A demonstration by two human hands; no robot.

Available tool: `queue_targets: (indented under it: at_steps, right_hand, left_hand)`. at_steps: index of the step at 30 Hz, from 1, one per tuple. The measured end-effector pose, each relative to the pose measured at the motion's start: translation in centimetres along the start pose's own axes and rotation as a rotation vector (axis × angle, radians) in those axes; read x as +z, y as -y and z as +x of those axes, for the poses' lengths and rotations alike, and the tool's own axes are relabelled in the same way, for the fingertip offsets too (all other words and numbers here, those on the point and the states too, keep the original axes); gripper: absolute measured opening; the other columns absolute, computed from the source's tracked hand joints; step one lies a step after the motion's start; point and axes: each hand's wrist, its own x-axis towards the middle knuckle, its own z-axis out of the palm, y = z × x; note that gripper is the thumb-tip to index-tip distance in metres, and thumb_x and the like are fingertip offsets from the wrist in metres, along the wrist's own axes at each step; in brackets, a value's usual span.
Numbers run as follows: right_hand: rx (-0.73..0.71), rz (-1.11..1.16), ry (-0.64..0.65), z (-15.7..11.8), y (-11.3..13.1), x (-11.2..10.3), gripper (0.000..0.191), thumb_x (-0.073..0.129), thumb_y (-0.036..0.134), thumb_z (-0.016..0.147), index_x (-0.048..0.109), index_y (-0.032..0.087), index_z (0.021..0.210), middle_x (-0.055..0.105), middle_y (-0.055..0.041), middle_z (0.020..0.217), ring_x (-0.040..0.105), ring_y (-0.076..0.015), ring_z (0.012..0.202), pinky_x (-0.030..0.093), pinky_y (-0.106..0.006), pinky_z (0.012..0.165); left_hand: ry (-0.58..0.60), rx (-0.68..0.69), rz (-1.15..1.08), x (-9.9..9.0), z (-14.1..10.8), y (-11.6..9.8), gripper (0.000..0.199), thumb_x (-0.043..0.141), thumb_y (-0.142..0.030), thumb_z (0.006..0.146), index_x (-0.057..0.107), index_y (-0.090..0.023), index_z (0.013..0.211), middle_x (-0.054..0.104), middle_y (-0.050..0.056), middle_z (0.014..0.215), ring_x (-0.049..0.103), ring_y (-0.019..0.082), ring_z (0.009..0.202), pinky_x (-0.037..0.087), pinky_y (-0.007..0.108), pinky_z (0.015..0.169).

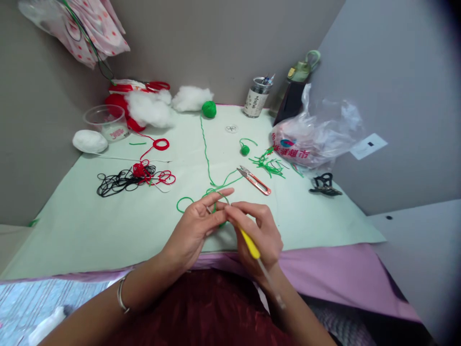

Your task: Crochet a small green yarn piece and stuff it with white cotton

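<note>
My right hand grips a crochet hook by its yellow handle, the tip pointing toward my left fingers. Green yarn runs from a green yarn ball at the back down to my left hand. There it passes over the raised index finger, while the thumb pinches close to the hook tip. A bit of green crochet work shows below the fingertips, mostly hidden by them. Just beyond my hands lie orange thread snips.
Tangled black cord and red yarn lie left. A clear plastic tub and white stuffing stand behind. Right are green yarn scraps, a plastic bag, a black hair claw and a pen jar.
</note>
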Motion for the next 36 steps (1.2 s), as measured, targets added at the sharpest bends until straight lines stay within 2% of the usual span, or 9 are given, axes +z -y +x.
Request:
queue_targets:
  at_steps: [2,5,8,11,18,23,30,33,36]
  right_hand:
    - [-0.005,0.002,-0.019,0.0,-0.1,-0.2,0.034,0.067,0.010,0.096,0.076,0.028,0.122,0.079,-0.0074,0.107,0.074,-0.0211,0.095,0.062,-0.036,0.079]
    - [0.238,0.204,-0.122,0.5,-0.2,-0.6,0.022,0.061,0.015,0.100,0.078,0.027,0.109,0.077,-0.0040,0.092,0.072,-0.0184,0.079,0.060,-0.034,0.071]
    - [0.417,0.411,-0.133,1.0,-0.2,-0.7,0.018,0.060,0.024,0.102,0.078,0.024,0.098,0.075,-0.0034,0.086,0.068,-0.0161,0.071,0.058,-0.032,0.066]
    - [0.429,0.420,-0.067,1.2,-0.3,-0.4,0.015,0.065,0.026,0.100,0.079,0.023,0.095,0.078,-0.0046,0.090,0.070,-0.0181,0.079,0.060,-0.033,0.072]
    - [0.567,0.640,-0.071,1.1,-0.9,-0.3,0.021,0.058,0.033,0.105,0.074,0.022,0.097,0.077,-0.0034,0.088,0.070,-0.0145,0.073,0.060,-0.030,0.070]
    - [0.428,0.398,-0.014,1.2,0.0,-0.8,0.020,0.053,0.024,0.107,0.072,0.023,0.101,0.077,-0.0027,0.090,0.072,-0.0146,0.075,0.061,-0.029,0.071]
    - [-0.168,-0.123,0.086,-0.1,0.4,-0.5,0.025,0.058,0.010,0.100,0.069,0.020,0.120,0.078,-0.0116,0.105,0.075,-0.0210,0.095,0.063,-0.033,0.079]
    - [-0.188,-0.234,0.057,-0.7,0.1,0.1,0.032,0.064,0.007,0.096,0.070,0.021,0.124,0.077,-0.0117,0.108,0.074,-0.0218,0.099,0.063,-0.033,0.079]
    - [-0.081,-0.129,0.004,-0.6,0.0,0.5,0.034,0.063,0.005,0.096,0.072,0.024,0.123,0.075,-0.0086,0.105,0.074,-0.0187,0.095,0.062,-0.030,0.076]
  left_hand:
    - [0.045,-0.094,-0.086,-0.2,0.2,-0.1,0.039,0.089,-0.026,0.079,0.082,-0.018,0.116,0.045,-0.009,0.058,0.024,0.003,0.050,0.042,0.018,0.061]
    - [0.064,-0.116,-0.169,-0.4,0.3,-0.4,0.027,0.087,-0.024,0.081,0.085,-0.017,0.107,0.034,-0.011,0.051,0.027,0.004,0.050,0.052,0.026,0.085]
    - [0.035,-0.044,-0.084,-0.3,0.2,-0.5,0.028,0.088,-0.024,0.079,0.084,-0.021,0.106,0.052,-0.006,0.060,0.041,0.007,0.058,0.049,0.027,0.086]
    - [0.022,0.046,0.081,-0.1,0.0,-0.2,0.031,0.089,-0.025,0.077,0.084,-0.023,0.107,0.069,0.001,0.085,0.055,0.012,0.077,0.044,0.026,0.081]
    - [-0.018,0.084,0.192,-0.3,-0.2,-0.2,0.027,0.084,-0.028,0.080,0.085,-0.026,0.107,0.066,0.002,0.090,0.057,0.017,0.088,0.041,0.028,0.082]
    - [-0.038,0.168,0.272,-0.5,-0.2,-0.2,0.028,0.083,-0.026,0.082,0.084,-0.026,0.109,0.060,0.000,0.087,0.054,0.014,0.082,0.042,0.027,0.079]
    - [-0.070,0.172,0.303,-0.5,-0.2,0.1,0.040,0.085,-0.026,0.081,0.080,-0.024,0.120,0.058,-0.003,0.084,0.048,0.009,0.069,0.041,0.023,0.066]
    - [-0.038,0.105,0.209,-0.5,-0.2,0.3,0.047,0.087,-0.027,0.080,0.078,-0.025,0.126,0.058,-0.004,0.083,0.042,0.007,0.062,0.034,0.021,0.055]
    - [-0.022,0.106,0.180,-0.5,-0.1,0.3,0.049,0.088,-0.027,0.080,0.077,-0.025,0.128,0.060,-0.003,0.082,0.039,0.006,0.060,0.030,0.020,0.053]
